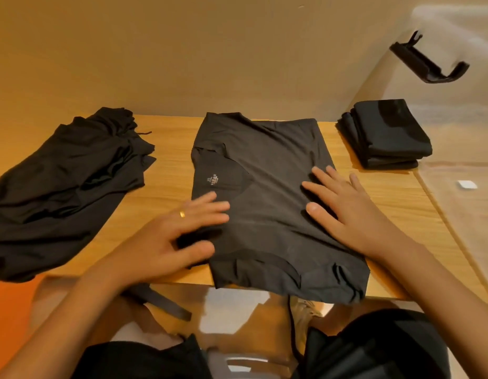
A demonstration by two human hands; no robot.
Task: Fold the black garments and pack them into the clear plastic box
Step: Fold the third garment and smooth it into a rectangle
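Observation:
A black t-shirt (pixel 267 170) lies partly folded in the middle of the wooden table (pixel 171 165), its neck label facing up at the left. My left hand (pixel 166 236), a ring on one finger, rests with spread fingers on the shirt's left edge and looks blurred. My right hand (pixel 344 203) presses flat on the shirt's right half. A heap of unfolded black garments (pixel 65 187) lies at the table's left. A stack of folded black garments (pixel 385 132) sits at the back right. The clear plastic box (pixel 456 187) stands along the right side.
A black latch handle (pixel 429 64) hangs on the clear box's wall, and a small white sticker (pixel 467 184) shows on it. A beige wall rises behind the table. Dark cloth and a strap (pixel 161 299) hang below the table's front edge.

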